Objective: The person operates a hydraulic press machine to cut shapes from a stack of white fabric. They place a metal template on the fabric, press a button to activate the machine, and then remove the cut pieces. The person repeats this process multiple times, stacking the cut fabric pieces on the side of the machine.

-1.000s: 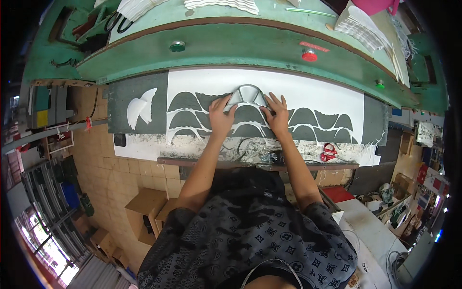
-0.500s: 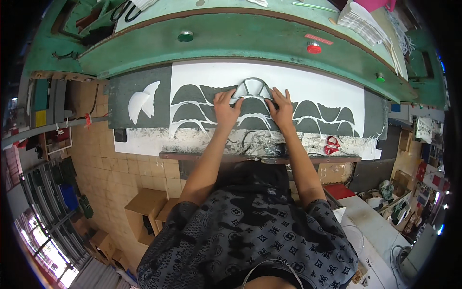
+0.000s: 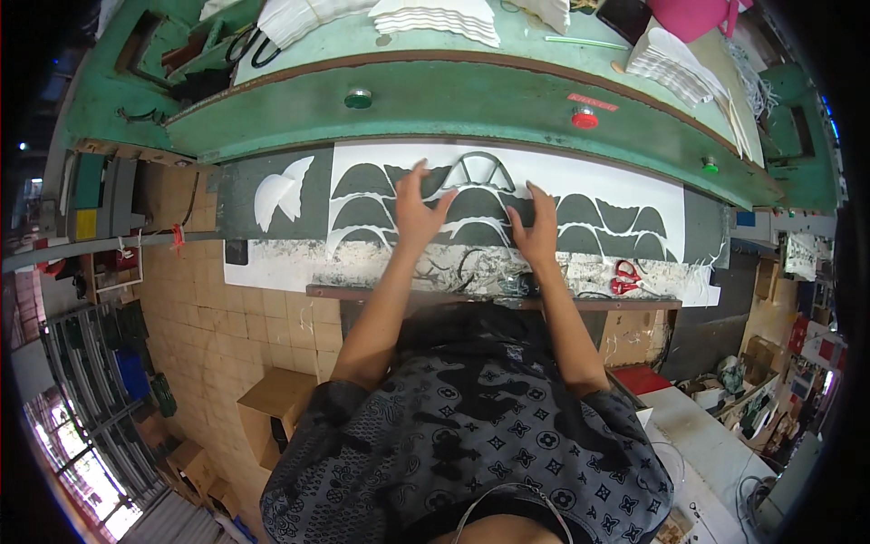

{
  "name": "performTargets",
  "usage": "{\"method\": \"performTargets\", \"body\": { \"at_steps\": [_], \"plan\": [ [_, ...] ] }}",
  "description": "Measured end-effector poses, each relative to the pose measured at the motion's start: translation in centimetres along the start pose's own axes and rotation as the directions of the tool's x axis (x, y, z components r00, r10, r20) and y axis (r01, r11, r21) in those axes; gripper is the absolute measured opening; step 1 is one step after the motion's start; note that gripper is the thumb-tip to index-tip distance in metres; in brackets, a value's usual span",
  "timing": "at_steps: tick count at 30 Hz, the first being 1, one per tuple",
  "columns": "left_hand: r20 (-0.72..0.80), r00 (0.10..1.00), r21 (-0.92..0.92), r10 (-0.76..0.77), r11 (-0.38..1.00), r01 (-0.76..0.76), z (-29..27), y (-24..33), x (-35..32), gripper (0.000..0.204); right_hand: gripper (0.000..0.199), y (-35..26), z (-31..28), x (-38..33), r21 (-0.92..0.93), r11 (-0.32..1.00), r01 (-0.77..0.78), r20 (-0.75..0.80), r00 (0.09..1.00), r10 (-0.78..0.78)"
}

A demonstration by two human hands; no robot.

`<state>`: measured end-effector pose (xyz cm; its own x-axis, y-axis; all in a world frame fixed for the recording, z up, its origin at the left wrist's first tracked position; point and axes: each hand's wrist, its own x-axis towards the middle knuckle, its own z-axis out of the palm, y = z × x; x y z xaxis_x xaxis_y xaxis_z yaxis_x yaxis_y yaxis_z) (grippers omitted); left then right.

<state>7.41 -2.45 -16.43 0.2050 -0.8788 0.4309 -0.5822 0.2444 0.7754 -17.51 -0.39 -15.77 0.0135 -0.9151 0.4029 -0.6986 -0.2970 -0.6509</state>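
A grey metal cutting die (image 3: 482, 156), arched with inner braces, lies on a white sheet (image 3: 589, 170). Rows of curved cut-outs in the sheet let the dark board (image 3: 705, 213) beneath show through. My left hand (image 3: 420, 216) is just left of the die, fingers spread and holding nothing. To the right of the die, my right hand (image 3: 536, 225) hovers over the sheet, likewise open with thumb and fingers apart. Two overlapping white cut pieces (image 3: 278, 199) rest on the board at the left.
Beyond the sheet runs a green machine beam (image 3: 453, 95) with a red button (image 3: 584, 118) and green ones. Stacks of white pieces (image 3: 435, 20) sit on top, near black-handled scissors (image 3: 263, 50). Red-handled scissors (image 3: 625, 277) lie at the near right edge. Cardboard boxes (image 3: 272, 399) stand on the floor.
Both hands have let go of the die and moved apart from it, fingers opening. The die stays in place on the sheet. The view has tilted slightly, showing more of the machine's top.
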Motion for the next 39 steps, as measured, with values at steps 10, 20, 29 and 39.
{"method": "performTargets", "body": {
  "at_steps": [10,20,29,39],
  "plan": [
    [-0.381,0.835,-0.318,-0.397,0.904,0.285,-8.7,1.6,5.4,0.039,0.031,-3.5,-4.5,-15.4,0.173,0.985,0.019,0.531,0.840,-0.110],
    [0.523,0.852,0.270,-0.037,0.955,-0.124,-9.8,3.1,-18.1,0.044,0.049,-2.5,-6.9,-17.5,-0.029,1.000,0.011,0.373,0.928,0.001],
    [0.495,0.855,0.398,-0.152,0.915,-0.068,-8.9,3.6,-18.4,0.045,0.046,-2.9,-4.0,-17.5,-0.337,0.940,-0.052,0.373,0.909,0.184],
    [0.502,0.852,0.405,-0.148,0.911,-0.080,-8.7,3.0,-17.3,0.040,0.041,-2.0,-4.1,-17.1,-0.292,0.955,0.045,0.333,0.941,0.057]
  ]
}}
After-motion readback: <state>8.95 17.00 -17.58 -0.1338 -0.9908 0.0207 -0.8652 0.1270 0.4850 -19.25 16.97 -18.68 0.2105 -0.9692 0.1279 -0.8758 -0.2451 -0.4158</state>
